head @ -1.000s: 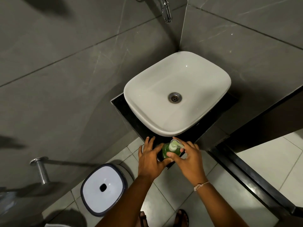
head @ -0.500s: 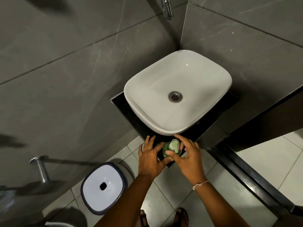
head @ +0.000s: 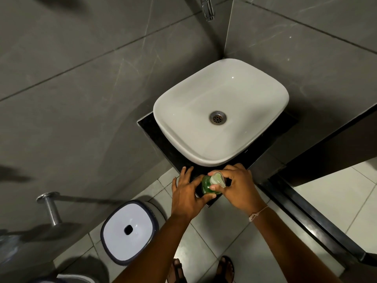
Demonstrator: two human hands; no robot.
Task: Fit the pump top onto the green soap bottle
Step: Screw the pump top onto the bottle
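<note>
Room on the black countertop [head: 155, 131] is scarce: the white vessel basin [head: 220, 111] fills nearly all of it, leaving only narrow dark strips along the edges and a small bare patch at the near corner. On that corner, just in front of the basin's near rim, sits the green soap bottle [head: 207, 185], close to the countertop's edge. The left hand [head: 188, 196] wraps the bottle's left side, fingers and thumb closed around the body. The right hand [head: 239, 188] pinches the pale pump top [head: 217, 179] at the bottle's neck, thumb on the near side and fingers curled over the far side. A thin bracelet [head: 258, 213] circles the right wrist. Below the countertop's left edge, a white bin with a dark rim [head: 128, 231] stands on the tiled floor. A chrome tap [head: 208, 8] hangs above the basin's far corner, and a metal wall peg [head: 50, 207] juts out at the left. No label or writing on the bottle can be read.
</note>
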